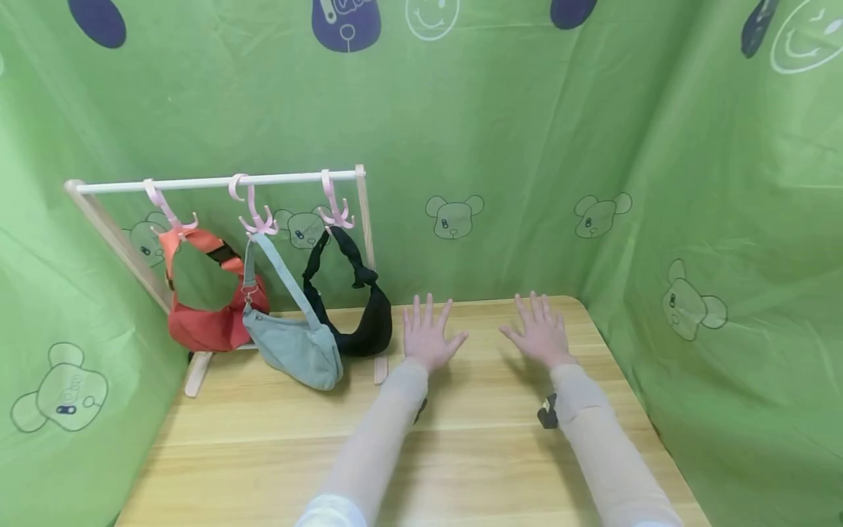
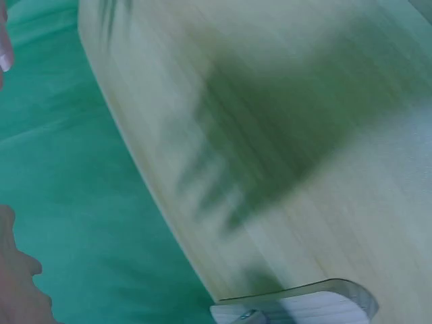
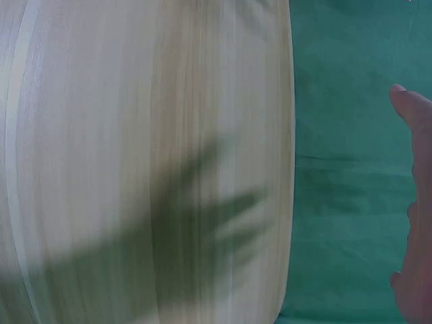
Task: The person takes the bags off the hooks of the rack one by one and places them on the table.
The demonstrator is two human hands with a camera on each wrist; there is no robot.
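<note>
My left hand (image 1: 428,340) is held out over the table with its fingers straight and spread, holding nothing. To its left hangs a black shoulder bag (image 1: 375,322), the thing nearest to it. My right hand (image 1: 543,338) reaches forward in the same way, fingers fanned apart, with nothing in it. A grey-blue bag (image 1: 296,350) and a red bag (image 1: 214,327) with an orange strap hang farther left. Each bag's strap is looped over a pink hook (image 1: 337,214). In the wrist views only edges of the left hand (image 2: 20,283) and right hand (image 3: 420,182) show, with hand shadows on the wood.
A rack with a white rail (image 1: 211,183) and wooden side posts (image 1: 125,249) stands at the table's left. Its feet (image 1: 197,373) rest on the wooden table (image 1: 481,454). Green printed cloth (image 1: 500,124) encloses the back and sides.
</note>
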